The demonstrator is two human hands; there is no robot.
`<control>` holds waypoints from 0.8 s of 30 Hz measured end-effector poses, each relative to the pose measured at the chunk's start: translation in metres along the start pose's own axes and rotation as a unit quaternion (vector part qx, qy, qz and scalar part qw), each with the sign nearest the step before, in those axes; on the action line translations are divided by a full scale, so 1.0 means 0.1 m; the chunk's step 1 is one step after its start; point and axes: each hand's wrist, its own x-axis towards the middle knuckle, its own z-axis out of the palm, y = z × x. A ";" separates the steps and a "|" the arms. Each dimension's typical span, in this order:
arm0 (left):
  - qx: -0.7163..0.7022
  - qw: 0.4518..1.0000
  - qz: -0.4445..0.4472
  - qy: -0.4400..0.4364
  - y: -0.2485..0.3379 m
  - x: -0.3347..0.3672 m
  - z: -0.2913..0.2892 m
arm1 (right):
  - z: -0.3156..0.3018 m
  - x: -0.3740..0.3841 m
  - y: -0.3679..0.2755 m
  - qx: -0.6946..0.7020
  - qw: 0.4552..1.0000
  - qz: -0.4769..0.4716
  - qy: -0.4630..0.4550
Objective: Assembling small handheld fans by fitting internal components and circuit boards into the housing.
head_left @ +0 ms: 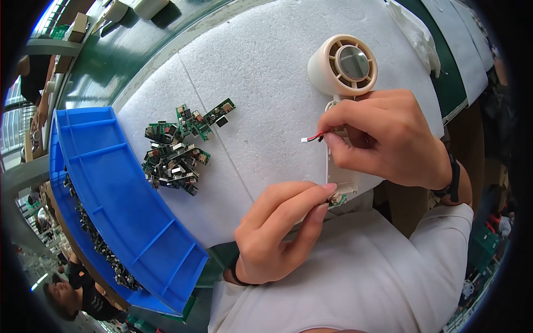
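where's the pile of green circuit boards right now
In the head view, the pile of green circuit boards lies on the white foam sheet, left of both hands, beside the blue bin.

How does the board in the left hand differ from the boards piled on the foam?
The board in the left hand is single, pinched at the fingertips against the cream fan handle's lower end, and mostly hidden. The piled boards are many, loose, overlapping at odd angles on the white foam sheet, untouched. Both are small and green with dark parts.
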 end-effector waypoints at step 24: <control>-0.083 0.985 -0.092 0.116 -0.15 -0.01 0.08 | 0.43 -0.35 -0.27 0.125 0.977 0.066 0.159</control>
